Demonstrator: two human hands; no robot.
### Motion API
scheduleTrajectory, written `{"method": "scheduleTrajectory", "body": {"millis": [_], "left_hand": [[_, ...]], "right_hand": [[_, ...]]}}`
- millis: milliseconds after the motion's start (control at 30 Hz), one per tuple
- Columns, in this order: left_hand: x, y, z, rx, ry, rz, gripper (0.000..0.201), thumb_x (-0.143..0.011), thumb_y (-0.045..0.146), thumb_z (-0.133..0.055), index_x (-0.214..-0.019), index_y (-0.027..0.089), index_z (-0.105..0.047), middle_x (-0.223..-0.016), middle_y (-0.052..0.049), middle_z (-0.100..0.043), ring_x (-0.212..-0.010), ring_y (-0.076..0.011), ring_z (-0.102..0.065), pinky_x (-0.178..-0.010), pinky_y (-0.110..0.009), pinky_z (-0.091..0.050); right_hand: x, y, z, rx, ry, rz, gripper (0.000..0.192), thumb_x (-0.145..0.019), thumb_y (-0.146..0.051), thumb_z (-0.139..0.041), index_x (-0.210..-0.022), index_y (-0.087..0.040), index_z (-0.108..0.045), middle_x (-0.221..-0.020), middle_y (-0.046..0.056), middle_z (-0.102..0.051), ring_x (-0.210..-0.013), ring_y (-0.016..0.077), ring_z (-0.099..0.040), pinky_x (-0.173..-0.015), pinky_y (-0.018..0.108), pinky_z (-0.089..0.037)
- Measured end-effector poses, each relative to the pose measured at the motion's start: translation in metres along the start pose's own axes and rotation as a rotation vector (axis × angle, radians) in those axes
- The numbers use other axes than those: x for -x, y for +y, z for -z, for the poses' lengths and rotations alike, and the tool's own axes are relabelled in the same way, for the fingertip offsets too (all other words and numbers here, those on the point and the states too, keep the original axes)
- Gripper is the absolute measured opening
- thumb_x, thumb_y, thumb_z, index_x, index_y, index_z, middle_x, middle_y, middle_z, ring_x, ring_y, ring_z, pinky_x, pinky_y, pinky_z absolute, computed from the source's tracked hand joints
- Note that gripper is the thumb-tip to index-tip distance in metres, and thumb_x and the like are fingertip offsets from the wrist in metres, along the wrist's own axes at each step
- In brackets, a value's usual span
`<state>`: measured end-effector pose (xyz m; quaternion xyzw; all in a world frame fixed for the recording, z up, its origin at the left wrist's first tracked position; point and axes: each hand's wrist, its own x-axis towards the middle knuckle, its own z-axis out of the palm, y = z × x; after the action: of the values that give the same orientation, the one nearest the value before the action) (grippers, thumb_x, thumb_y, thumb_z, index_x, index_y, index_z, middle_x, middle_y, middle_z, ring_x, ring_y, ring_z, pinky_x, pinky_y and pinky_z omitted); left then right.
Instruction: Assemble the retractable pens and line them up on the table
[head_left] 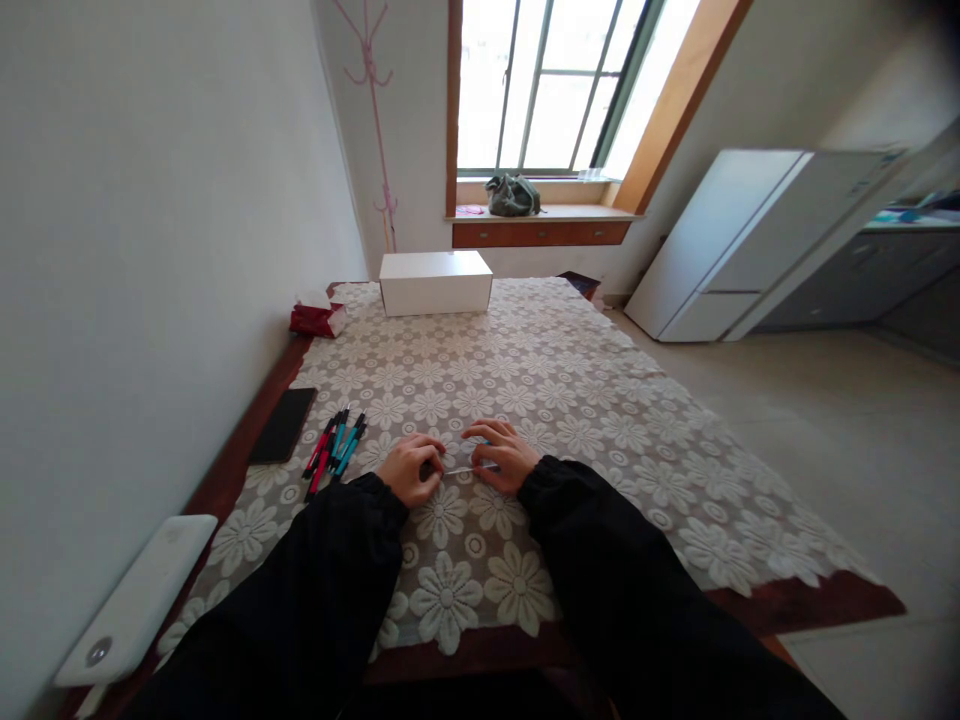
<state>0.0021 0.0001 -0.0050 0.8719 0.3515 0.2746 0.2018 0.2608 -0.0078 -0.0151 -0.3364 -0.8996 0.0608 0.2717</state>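
A thin white rod (460,470), perhaps a pen refill, runs level between my two hands just above the lace tablecloth (448,595). My left hand (409,468) is closed, thumb and fingertips pinched at the rod's left end. Curled around its right end is my right hand (506,458), closed at the thumb and forefinger. A small bit of teal shows under the right fingers; what it belongs to is mostly hidden. Left of my left hand lies a loose bunch of several pens, some a red pen (319,468), others a teal pen (349,448), with black parts.
A black flat pad (283,426) lies at the table's left edge. Nearer me is a white power strip-like device (142,595). At the far end stand a white box (436,285) and a red tissue pack (315,320). A wall borders the left side.
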Motion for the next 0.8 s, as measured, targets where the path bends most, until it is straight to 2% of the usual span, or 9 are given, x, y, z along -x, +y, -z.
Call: {"method": "scheduleTrajectory", "body": {"millis": [267, 467, 800], "left_hand": [[0.0015, 0.0004, 0.0036, 0.033, -0.016, -0.006, 0.011, -0.074, 0.013, -0.066, -0.082, 0.021, -0.068, -0.108, -0.006, -0.072, -0.107, -0.0239, -0.066, -0.1, -0.041, -0.052], [0.0016, -0.0009, 0.0021, 0.027, -0.004, -0.012, 0.008, -0.076, 0.013, -0.065, -0.073, 0.02, -0.068, -0.106, -0.006, -0.073, -0.102, -0.0225, -0.068, -0.098, -0.04, -0.053], [0.0011, -0.0025, 0.001, 0.005, 0.012, -0.005, 0.008, -0.078, 0.014, -0.066, -0.076, 0.021, -0.071, -0.104, -0.005, -0.074, -0.098, -0.0214, -0.069, -0.098, -0.04, -0.054]], "right_hand": [[0.0008, 0.0016, 0.0008, 0.009, -0.011, -0.01, 0.007, -0.082, -0.02, -0.074, -0.083, -0.022, -0.067, -0.134, 0.008, -0.061, -0.13, 0.0305, -0.048, -0.107, 0.053, -0.041], [0.002, 0.0017, 0.0006, 0.046, -0.043, -0.021, 0.006, -0.084, -0.02, -0.073, -0.086, -0.022, -0.068, -0.133, 0.008, -0.063, -0.127, 0.0299, -0.05, -0.106, 0.053, -0.044], [0.0012, -0.0003, 0.0, 0.04, -0.036, -0.038, 0.006, -0.084, -0.019, -0.073, -0.084, -0.022, -0.068, -0.132, 0.007, -0.062, -0.128, 0.0293, -0.05, -0.105, 0.05, -0.046]]}}
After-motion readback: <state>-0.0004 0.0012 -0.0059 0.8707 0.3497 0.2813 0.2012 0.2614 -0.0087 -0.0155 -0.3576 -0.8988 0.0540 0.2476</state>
